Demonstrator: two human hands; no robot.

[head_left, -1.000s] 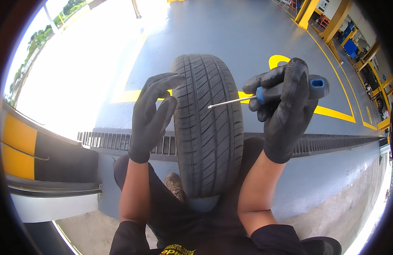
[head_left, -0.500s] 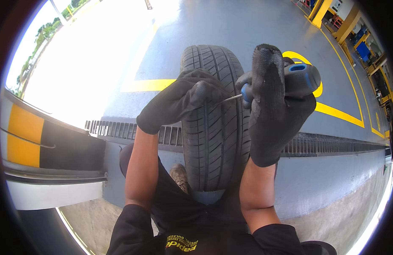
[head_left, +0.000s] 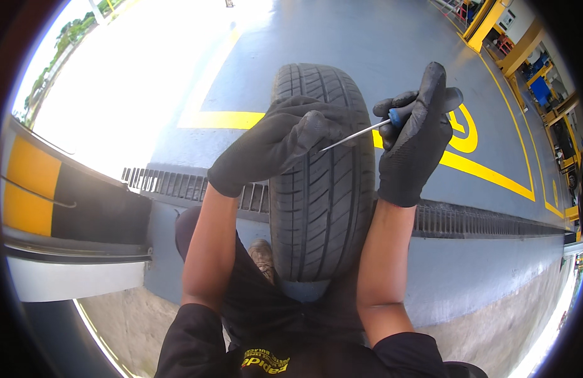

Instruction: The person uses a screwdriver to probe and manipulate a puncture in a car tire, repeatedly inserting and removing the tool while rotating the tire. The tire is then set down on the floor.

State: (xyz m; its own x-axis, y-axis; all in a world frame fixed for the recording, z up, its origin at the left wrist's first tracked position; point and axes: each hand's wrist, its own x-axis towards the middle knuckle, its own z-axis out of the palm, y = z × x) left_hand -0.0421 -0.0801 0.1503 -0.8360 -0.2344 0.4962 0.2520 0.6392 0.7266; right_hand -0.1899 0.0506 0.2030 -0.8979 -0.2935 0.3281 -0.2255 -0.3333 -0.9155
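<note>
A black car tire (head_left: pixel 320 214) stands upright between my legs, its grooved tread toward me. My left hand (head_left: pixel 272 142), in a dark work glove, lies across the upper tread, its fingers bent over the tire and its thumb uppermost; the fingertips are partly hidden. In its dark glove my right hand (head_left: pixel 417 132) is closed around the black and blue handle of a screwdriver (head_left: pixel 361 133), to the right of the tire. The thin metal shaft slants down and left across the tread, its tip close below my left hand's thumb.
A dark drain grate (head_left: pixel 480 218) crosses the floor behind the tire. Yellow lines (head_left: pixel 487 175) mark the grey floor. To the left is a yellow and black panel (head_left: pixel 52 189); yellow posts and equipment (head_left: pixel 537 82) stand far right. My shoe (head_left: pixel 262 258) is left of the tire.
My right hand has drawn back and turned, so more of the screwdriver's shaft shows and its handle points less toward me. My left hand stays over the tire with little change.
</note>
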